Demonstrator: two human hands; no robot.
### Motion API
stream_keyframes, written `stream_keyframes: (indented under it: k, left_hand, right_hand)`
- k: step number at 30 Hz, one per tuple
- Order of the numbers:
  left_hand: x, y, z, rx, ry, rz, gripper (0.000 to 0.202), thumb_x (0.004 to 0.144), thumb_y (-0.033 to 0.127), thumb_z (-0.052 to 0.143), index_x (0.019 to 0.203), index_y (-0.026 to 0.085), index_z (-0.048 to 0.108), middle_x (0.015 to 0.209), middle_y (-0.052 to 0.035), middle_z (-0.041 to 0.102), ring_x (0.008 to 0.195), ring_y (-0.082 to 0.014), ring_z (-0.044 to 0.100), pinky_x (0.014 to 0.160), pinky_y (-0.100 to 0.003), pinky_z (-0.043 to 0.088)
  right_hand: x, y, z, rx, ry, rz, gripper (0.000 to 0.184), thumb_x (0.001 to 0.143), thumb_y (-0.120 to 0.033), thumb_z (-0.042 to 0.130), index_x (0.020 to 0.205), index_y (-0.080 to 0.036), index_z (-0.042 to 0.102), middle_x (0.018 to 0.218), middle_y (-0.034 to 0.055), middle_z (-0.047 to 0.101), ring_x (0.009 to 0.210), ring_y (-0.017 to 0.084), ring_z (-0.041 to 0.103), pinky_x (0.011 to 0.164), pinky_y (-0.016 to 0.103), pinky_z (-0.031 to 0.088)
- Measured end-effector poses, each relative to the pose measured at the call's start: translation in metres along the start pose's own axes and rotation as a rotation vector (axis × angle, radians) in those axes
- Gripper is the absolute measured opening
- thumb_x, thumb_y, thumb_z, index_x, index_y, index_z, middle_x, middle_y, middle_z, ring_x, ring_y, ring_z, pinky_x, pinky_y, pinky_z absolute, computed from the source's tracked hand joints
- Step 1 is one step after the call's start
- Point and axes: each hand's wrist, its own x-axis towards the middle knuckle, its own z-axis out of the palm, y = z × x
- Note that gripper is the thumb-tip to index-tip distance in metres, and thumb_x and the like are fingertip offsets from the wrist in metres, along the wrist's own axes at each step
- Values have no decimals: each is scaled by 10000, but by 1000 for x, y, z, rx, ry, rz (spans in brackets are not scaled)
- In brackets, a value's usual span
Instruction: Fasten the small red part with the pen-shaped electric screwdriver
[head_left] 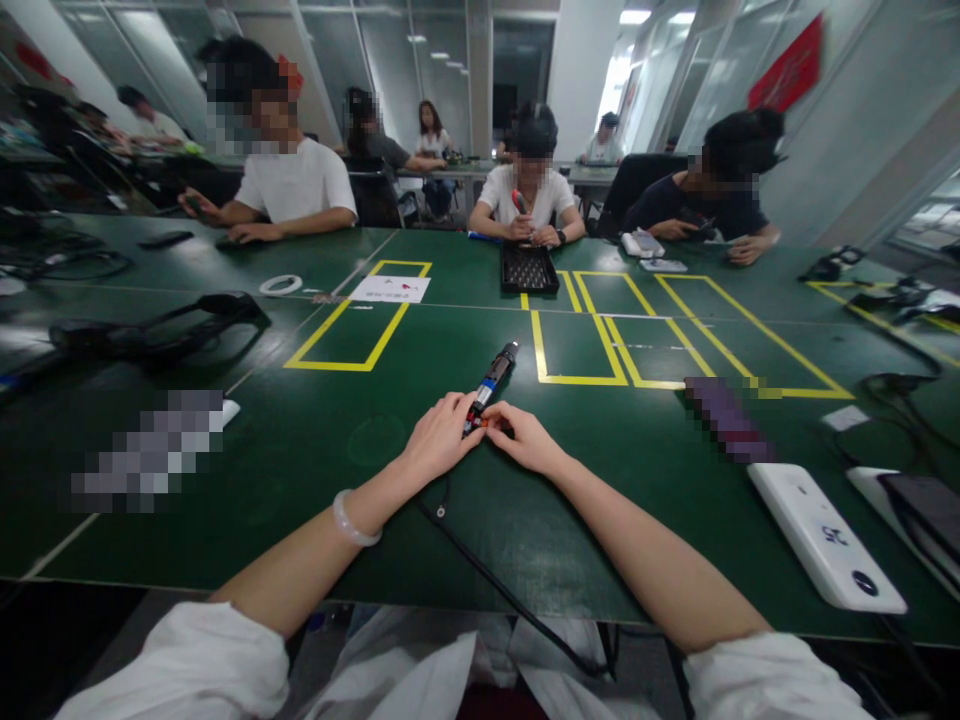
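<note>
A dark pen-shaped tool (pixel 495 378) with a blue band and a red near end lies on the green table (pixel 337 430), pointing away from me. My left hand (pixel 439 437) curls its fingers around the tool's near end from the left. My right hand (pixel 527 438) pinches the same red end from the right. A black cable (pixel 495 580) runs from under my hands toward the table's near edge. A pale bangle sits on my left wrist.
Yellow tape rectangles (pixel 360 330) mark the table ahead. A black tray (pixel 529 268) stands by the person opposite. A white power bank (pixel 825 535) and cables lie right. A black strap device (pixel 157 330) lies left. Several seated people work along the far edge.
</note>
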Motion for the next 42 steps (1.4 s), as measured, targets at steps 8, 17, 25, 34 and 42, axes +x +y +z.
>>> stream_keyframes:
  k: [8, 17, 25, 34, 42]
  left_hand:
    - [5, -21, -5, 77, 9, -33, 540, 911, 427, 485, 1394, 210, 378, 1245, -124, 501, 1072, -258, 530, 872, -356, 463]
    - [17, -96, -17, 127, -54, -302, 586, 911, 514, 399, 1412, 212, 379, 1286, -154, 487, 1132, -319, 516, 891, -422, 461]
    - [17, -175, -26, 138, -61, -483, 648, 896, 569, 351, 1429, 201, 371, 1336, -182, 451, 1198, -354, 477, 931, -458, 442]
    - [8, -229, -40, 143, -89, -601, 630, 932, 550, 347, 1442, 181, 325, 1383, -187, 399, 1199, -353, 453, 941, -467, 417]
    - [-5, -200, -46, 309, 103, -570, 478, 968, 482, 358, 1332, 176, 404, 1301, -92, 438, 1155, -276, 415, 920, -376, 420]
  right_hand:
    - [-1, 0, -5, 5, 3, 39, 214, 872, -202, 542, 1086, -199, 545, 866, 8, 630, 785, 138, 599, 790, 278, 472]
    - [-2, 0, -8, -10, 8, 49, 188, 873, -205, 543, 1059, -194, 571, 868, 16, 638, 792, 141, 598, 784, 280, 471]
    - [-1, 1, -8, -18, 4, 44, 166, 870, -198, 547, 1032, -189, 582, 840, 12, 630, 774, 140, 596, 776, 281, 472]
    - [0, 2, -6, -21, 0, 54, 165, 865, -192, 555, 1027, -193, 587, 837, 10, 628, 769, 139, 594, 773, 279, 472]
    - [-1, 2, -6, -32, -1, 50, 166, 870, -194, 550, 1031, -193, 591, 850, 16, 638, 780, 143, 595, 780, 284, 469]
